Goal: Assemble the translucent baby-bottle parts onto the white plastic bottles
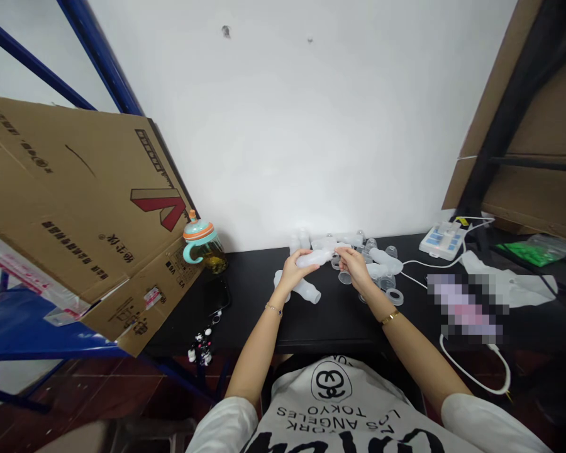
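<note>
My left hand is closed around a translucent plastic bottle, held sideways above the black table. My right hand pinches at the bottle's right end, where a small clear part sits; I cannot make out exactly what it is. Another clear bottle lies on the table just below my left hand. More clear bottles and caps lie in a heap behind and to the right of my hands. A clear ring lies near my right wrist.
A large cardboard box leans over a blue rack on the left. A teal-lidded sippy cup stands beside it, with a black phone and charm. A white device with cables and a white bag sit on the right.
</note>
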`<state>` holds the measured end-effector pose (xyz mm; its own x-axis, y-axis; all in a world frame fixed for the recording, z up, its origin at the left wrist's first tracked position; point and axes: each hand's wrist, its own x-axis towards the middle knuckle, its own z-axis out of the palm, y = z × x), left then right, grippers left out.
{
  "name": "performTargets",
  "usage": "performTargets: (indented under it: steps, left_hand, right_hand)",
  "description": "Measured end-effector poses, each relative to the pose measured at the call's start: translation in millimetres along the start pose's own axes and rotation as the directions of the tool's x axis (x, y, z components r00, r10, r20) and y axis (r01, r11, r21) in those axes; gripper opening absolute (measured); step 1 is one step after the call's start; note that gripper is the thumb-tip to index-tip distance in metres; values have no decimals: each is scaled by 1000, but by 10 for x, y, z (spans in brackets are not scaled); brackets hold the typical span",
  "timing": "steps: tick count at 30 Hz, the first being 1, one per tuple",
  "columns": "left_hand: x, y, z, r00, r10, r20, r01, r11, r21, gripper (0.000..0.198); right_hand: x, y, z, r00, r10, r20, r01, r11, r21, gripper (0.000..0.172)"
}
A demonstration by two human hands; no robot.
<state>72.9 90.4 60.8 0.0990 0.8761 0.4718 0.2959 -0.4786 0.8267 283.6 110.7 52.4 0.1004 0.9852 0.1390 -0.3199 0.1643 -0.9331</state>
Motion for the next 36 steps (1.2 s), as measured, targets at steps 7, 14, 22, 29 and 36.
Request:
performTargets:
  steps: [7, 14, 22, 29, 36]
  left_hand:
    - [-1, 10, 2, 1000, -6, -5, 6, 1000, -8, 45]
    - [7, 10, 14, 990, -139, 26, 141, 964, -226, 56]
    - [-3, 78, 1, 982, -184, 47, 189, 939, -286, 58]
    - [2, 48, 1, 981, -185, 61, 195, 938, -285, 57]
    - [-1, 35, -1, 983, -169, 73, 183, 943, -276, 56]
  right_hand:
    - [23, 32, -13, 999, -31, -20, 30, 999, -31, 41]
    - [-34, -15, 52, 994, -5, 111, 4, 1000, 11, 47]
    - [-90, -40, 113, 972, -22, 232, 39, 997, -68, 53]
    - [-87, -49, 105, 974, -24, 227, 44, 996, -81, 53]
    - [-94, -45, 102, 975, -20, 221, 42, 994, -97, 53]
